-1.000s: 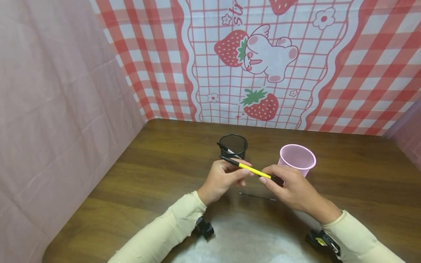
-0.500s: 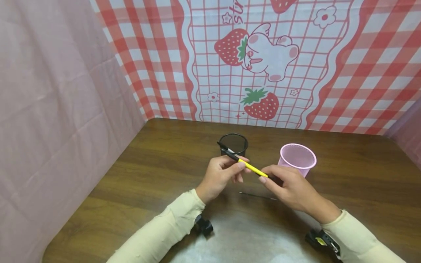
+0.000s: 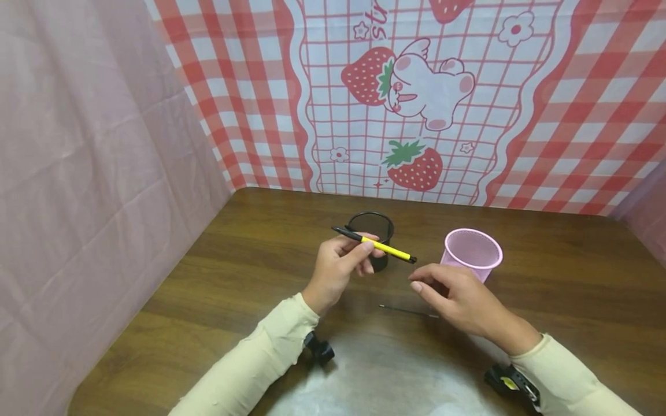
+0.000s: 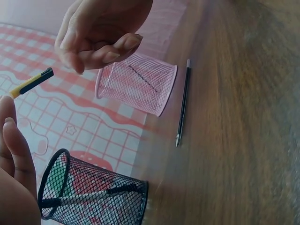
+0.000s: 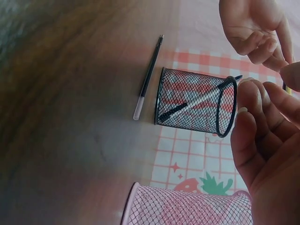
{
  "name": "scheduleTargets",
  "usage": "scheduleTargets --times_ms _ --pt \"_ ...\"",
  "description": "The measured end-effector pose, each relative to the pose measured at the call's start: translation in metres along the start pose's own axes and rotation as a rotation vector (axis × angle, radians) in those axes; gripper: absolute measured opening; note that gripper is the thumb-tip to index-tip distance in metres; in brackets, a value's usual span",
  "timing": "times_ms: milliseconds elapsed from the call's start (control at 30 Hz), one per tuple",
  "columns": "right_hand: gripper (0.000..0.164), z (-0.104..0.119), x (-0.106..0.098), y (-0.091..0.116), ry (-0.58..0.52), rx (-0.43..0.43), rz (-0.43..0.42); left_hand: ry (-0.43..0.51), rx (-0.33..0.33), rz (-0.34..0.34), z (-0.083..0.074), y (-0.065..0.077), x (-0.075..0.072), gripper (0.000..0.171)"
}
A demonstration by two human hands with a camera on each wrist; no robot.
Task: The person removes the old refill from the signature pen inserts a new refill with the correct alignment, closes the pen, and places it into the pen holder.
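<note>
A yellow-and-black pen point(image 3: 387, 248) is pinched between the thumb and fingers of my left hand point(image 3: 333, 268), in front of the black mesh cup. Its black end point(image 4: 38, 80) points toward my right hand in the left wrist view. My right hand point(image 3: 465, 300) hovers apart from the pen, fingers loosely bent, and I see nothing held in it. Below the hands a thin dark pen refill point(image 3: 408, 311) lies on the table; the left wrist view shows its pale end and metal tip point(image 4: 178, 140).
The black mesh cup point(image 5: 187, 84) stands behind my left hand with a black-and-silver pen point(image 5: 201, 98) leaning inside. A pink mesh cup point(image 3: 473, 267) stands behind my right hand. Patterned cloth point(image 3: 250, 104) hangs at the wooden table's point(image 3: 250, 248) back edge.
My left hand has drawn the pen left and slightly up, out of my right hand's fingers. The right hand has stayed in nearly the same place. Cups and refill have not moved.
</note>
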State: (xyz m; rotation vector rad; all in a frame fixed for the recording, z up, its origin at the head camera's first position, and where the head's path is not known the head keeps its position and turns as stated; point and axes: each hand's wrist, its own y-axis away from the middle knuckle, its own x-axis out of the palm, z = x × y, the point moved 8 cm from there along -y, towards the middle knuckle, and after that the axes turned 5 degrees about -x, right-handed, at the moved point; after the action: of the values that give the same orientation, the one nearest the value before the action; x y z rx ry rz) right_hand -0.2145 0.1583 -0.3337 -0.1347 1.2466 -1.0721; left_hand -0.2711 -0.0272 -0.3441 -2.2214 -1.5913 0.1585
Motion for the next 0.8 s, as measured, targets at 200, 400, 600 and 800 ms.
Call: scheduleTargets --times_ms 200,400,600,800 --pt "0.022 0.001 0.002 0.001 -0.010 -0.021 0.013 -0.002 0.009 -0.025 -0.001 -0.002 -0.005 0.024" --pt "0.021 0.001 0.002 0.000 -0.015 -0.032 0.016 0.000 0.025 -0.052 -0.001 -0.003 -0.011 0.025" --pt "0.023 0.002 0.002 0.001 -0.003 -0.046 0.009 -0.019 0.039 -0.113 -0.004 -0.005 -0.022 0.022" --pt "0.025 0.002 0.001 0.001 0.009 -0.051 0.000 -0.017 0.049 -0.145 -0.006 -0.008 -0.030 0.024"
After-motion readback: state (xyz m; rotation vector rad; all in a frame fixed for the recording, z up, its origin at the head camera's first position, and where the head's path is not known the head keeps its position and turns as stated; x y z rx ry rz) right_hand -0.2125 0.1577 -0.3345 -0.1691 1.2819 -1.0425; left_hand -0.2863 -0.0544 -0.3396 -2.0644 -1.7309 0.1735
